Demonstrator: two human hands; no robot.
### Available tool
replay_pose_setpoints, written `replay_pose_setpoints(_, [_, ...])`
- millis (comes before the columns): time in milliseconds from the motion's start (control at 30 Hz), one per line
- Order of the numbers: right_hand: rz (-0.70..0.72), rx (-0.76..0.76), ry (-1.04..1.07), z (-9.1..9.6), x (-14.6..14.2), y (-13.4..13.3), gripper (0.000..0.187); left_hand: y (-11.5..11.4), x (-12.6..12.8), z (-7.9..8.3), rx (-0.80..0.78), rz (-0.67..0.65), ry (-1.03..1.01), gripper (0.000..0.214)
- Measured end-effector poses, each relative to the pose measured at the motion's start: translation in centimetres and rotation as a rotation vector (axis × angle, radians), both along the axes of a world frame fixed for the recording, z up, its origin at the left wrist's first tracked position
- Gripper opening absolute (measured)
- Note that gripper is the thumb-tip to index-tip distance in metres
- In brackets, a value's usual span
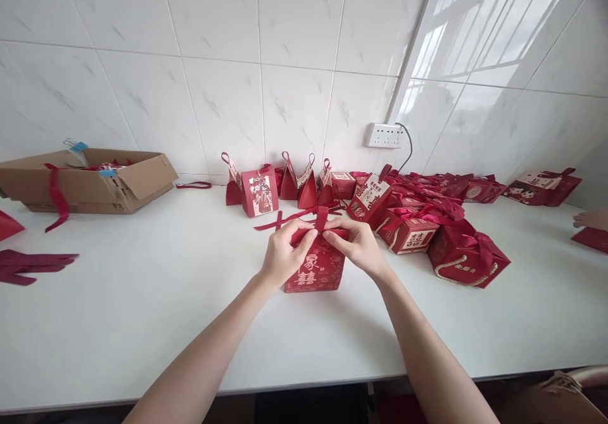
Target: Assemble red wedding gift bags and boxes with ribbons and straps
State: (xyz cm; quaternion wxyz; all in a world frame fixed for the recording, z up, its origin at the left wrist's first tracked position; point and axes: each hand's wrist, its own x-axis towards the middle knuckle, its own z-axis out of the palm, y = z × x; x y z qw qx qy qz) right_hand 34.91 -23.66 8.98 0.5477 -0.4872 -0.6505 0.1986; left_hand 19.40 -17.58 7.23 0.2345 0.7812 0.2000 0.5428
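A red gift box [316, 275] with pale printed characters stands upright on the white table in front of me. At its top edge, a dark red ribbon [322, 216] rises in a short loop, its loose ends trailing behind to the left. My left hand [285, 252] pinches the ribbon beside the loop with thumb and forefinger. From the other side, my right hand [358, 244] pinches it too, thumb toward me. The two thumbs are close together over the box's upper edge. The fingers partly hide the knot area.
An open cardboard carton [90, 190] stands back left. Loose ribbons [33, 264] lie at the left edge. Small red boxes [259, 193] line the wall, and a heap of ribboned boxes [468, 253] fills the right. Another person's hand [591, 218] shows far right.
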Motion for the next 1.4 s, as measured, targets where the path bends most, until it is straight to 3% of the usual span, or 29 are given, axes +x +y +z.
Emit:
replay_pose_setpoints(600, [-0.042, 0.034, -0.137, 0.32, -0.52, -0.11, 0.013, 0.26, 0.09, -0.29, 0.068, 0.043, 0.006, 0.012])
replay_pose_setpoints(1233, [-0.012, 0.007, -0.128, 0.48, -0.41, -0.2, 0.012, 0.08, 0.01, -0.25, 0.082, 0.034, -0.001, 0.012])
replay_pose_setpoints(1400, [0.06, -0.004, -0.136, 0.63, -0.17, -0.16, 0.016, -0.11, -0.02, -0.21, 0.09, 0.011, -0.004, 0.012])
